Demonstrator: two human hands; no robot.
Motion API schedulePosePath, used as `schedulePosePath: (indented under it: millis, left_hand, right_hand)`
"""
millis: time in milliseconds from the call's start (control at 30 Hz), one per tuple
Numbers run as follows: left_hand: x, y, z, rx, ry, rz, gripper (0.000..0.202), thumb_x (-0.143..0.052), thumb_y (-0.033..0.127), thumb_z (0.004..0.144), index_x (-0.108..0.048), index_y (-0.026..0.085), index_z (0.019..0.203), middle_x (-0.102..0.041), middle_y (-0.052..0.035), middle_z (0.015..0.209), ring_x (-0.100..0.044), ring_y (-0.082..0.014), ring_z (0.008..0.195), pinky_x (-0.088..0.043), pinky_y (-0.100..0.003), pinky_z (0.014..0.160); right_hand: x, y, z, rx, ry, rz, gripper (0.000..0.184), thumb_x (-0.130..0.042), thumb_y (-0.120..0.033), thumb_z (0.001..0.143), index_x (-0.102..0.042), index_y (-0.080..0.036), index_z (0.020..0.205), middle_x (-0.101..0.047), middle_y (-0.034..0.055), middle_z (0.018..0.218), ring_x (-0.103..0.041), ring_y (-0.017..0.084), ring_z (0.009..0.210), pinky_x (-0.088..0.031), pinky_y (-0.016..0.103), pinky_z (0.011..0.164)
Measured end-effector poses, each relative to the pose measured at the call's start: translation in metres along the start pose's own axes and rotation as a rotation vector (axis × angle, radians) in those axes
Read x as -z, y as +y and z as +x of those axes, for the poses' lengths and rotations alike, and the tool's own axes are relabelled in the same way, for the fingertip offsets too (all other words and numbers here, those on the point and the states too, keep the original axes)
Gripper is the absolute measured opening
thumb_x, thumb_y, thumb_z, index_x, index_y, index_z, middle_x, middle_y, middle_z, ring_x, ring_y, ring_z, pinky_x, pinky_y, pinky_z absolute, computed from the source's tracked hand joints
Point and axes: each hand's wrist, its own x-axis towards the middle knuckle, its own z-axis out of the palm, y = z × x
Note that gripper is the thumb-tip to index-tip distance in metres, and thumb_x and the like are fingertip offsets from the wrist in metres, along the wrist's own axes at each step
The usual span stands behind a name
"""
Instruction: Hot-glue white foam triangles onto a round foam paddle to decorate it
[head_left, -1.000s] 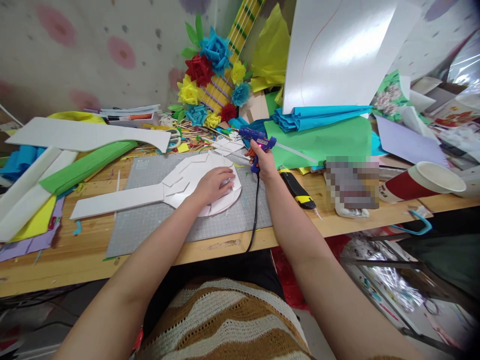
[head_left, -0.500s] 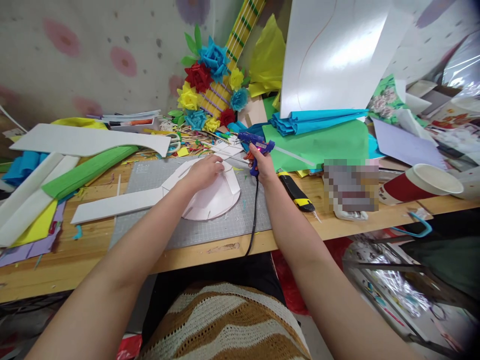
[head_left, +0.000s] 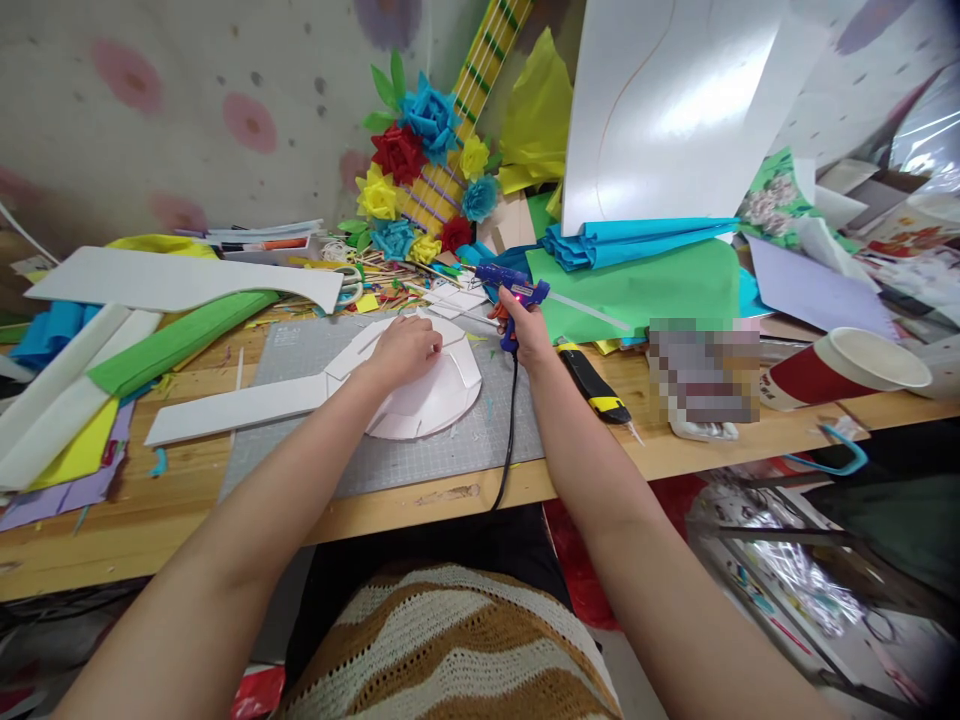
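Note:
My right hand (head_left: 525,325) is wrapped round a blue hot glue gun (head_left: 512,283), with a small red light showing and a clear glue stick (head_left: 589,310) poking out of its back. The nozzle points left, above the board. A white foam-board piece (head_left: 431,405) with a round body and a long neck lies on the grey cutting mat (head_left: 491,440); thin strips stand along its edge. Over the body's upper part rests my left hand (head_left: 409,352), its fingers curled down and closed. Whatever its fingertips pinch is hidden.
A black and yellow utility knife (head_left: 595,385) lies right of the mat. Further right are a blurred-out object (head_left: 705,380) and a paper cup (head_left: 844,370). A flower-decked yellow guitar (head_left: 435,195) leans at the back. White boards (head_left: 187,278) and crepe paper (head_left: 184,340) lie left.
My left hand has shifted slightly left over the white piece, and its fingers have curled down. The right hand and glue gun have stayed nearly in place.

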Motion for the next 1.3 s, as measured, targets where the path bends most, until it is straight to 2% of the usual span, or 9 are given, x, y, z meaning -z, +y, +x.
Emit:
schedulePosePath:
  millis: [100, 300, 500, 667, 767, 867, 1000, 1167, 1300]
  left_hand:
    - [-0.001, 0.002, -0.001, 0.002, -0.003, -0.035, 0.021, -0.050, 0.020, 0.081, -0.071, 0.020, 0.084, -0.066, -0.0092, 0.095, -0.059, -0.0259, 0.100, -0.044, -0.038, 0.087]
    - [-0.007, 0.007, -0.004, 0.181, -0.033, -0.136, 0.023, -0.047, 0.016, 0.082, -0.068, 0.022, 0.090, -0.068, -0.0049, 0.096, -0.062, -0.0206, 0.086, -0.044, -0.031, 0.071]
    - [-0.015, 0.008, -0.003, 0.244, 0.033, -0.284, 0.020, -0.051, 0.020, 0.082, -0.069, 0.020, 0.089, -0.068, -0.0062, 0.094, -0.062, -0.0196, 0.086, -0.046, -0.029, 0.072]
    - [-0.013, -0.002, -0.003, 0.325, 0.048, -0.518, 0.022, -0.053, 0.026, 0.081, -0.072, 0.019, 0.089, -0.071, -0.0047, 0.090, -0.062, -0.0176, 0.080, -0.047, -0.028, 0.073]
    - [-0.008, -0.015, -0.003, 0.399, 0.129, -0.616, 0.027, -0.049, 0.029, 0.085, -0.072, 0.018, 0.093, -0.072, -0.0041, 0.088, -0.061, -0.0164, 0.076, -0.044, -0.026, 0.069]
    - [0.000, -0.029, 0.000, 0.509, 0.208, -0.579, 0.029, -0.046, 0.029, 0.088, -0.070, 0.015, 0.096, -0.070, -0.0047, 0.085, -0.058, -0.0158, 0.073, -0.039, -0.025, 0.065]
    - [0.011, -0.041, 0.007, 0.589, 0.184, -0.475, 0.025, -0.048, 0.029, 0.090, -0.067, 0.014, 0.088, -0.065, -0.0039, 0.077, -0.054, -0.0156, 0.069, -0.033, -0.026, 0.061]
    - [0.012, -0.039, 0.024, 0.575, 0.155, -0.366, 0.024, -0.053, 0.036, 0.089, -0.063, 0.016, 0.082, -0.064, -0.0041, 0.076, -0.054, -0.0167, 0.072, -0.034, -0.026, 0.063]
    - [0.002, -0.033, 0.051, 0.470, 0.122, -0.309, 0.024, -0.064, 0.033, 0.081, -0.065, 0.016, 0.098, -0.068, -0.0076, 0.098, -0.059, -0.0207, 0.090, -0.042, -0.028, 0.077]
  right_hand:
    - [0.000, -0.002, -0.001, -0.013, 0.001, -0.035, 0.048, -0.073, -0.064, 0.063, -0.057, -0.020, 0.062, -0.064, -0.0002, 0.060, -0.044, 0.006, 0.042, -0.039, 0.020, 0.038]
    - [-0.001, 0.000, 0.000, -0.001, 0.005, -0.030, 0.050, -0.073, -0.066, 0.062, -0.056, -0.019, 0.062, -0.063, -0.0006, 0.057, -0.043, 0.005, 0.041, -0.039, 0.020, 0.037]
    - [0.000, 0.002, 0.000, 0.016, -0.013, -0.005, 0.046, -0.074, -0.062, 0.063, -0.057, -0.019, 0.062, -0.063, -0.0008, 0.058, -0.043, 0.005, 0.040, -0.038, 0.020, 0.038]
    - [0.000, -0.002, -0.001, -0.023, 0.001, -0.017, 0.046, -0.074, -0.061, 0.065, -0.056, -0.019, 0.060, -0.063, 0.0001, 0.058, -0.042, 0.005, 0.040, -0.039, 0.020, 0.038]
    - [0.000, -0.002, 0.001, -0.080, 0.060, -0.056, 0.046, -0.074, -0.060, 0.065, -0.055, -0.019, 0.061, -0.061, -0.0003, 0.056, -0.042, 0.005, 0.039, -0.038, 0.020, 0.037]
    - [0.001, 0.000, 0.003, -0.147, 0.157, -0.128, 0.044, -0.074, -0.058, 0.067, -0.054, -0.019, 0.063, -0.059, -0.0016, 0.052, -0.041, 0.006, 0.038, -0.036, 0.020, 0.036]
    - [0.002, -0.001, 0.003, -0.192, 0.216, -0.146, 0.039, -0.073, -0.052, 0.070, -0.053, -0.019, 0.064, -0.060, -0.0013, 0.052, -0.040, 0.006, 0.036, -0.035, 0.021, 0.036]
    - [0.002, -0.004, 0.002, -0.203, 0.240, -0.136, 0.033, -0.072, -0.047, 0.072, -0.055, -0.019, 0.064, -0.061, -0.0008, 0.054, -0.040, 0.006, 0.038, -0.034, 0.021, 0.036]
    - [0.003, -0.002, 0.004, -0.190, 0.222, -0.163, 0.035, -0.070, -0.050, 0.071, -0.056, -0.019, 0.064, -0.063, 0.0004, 0.058, -0.040, 0.006, 0.040, -0.034, 0.022, 0.038]
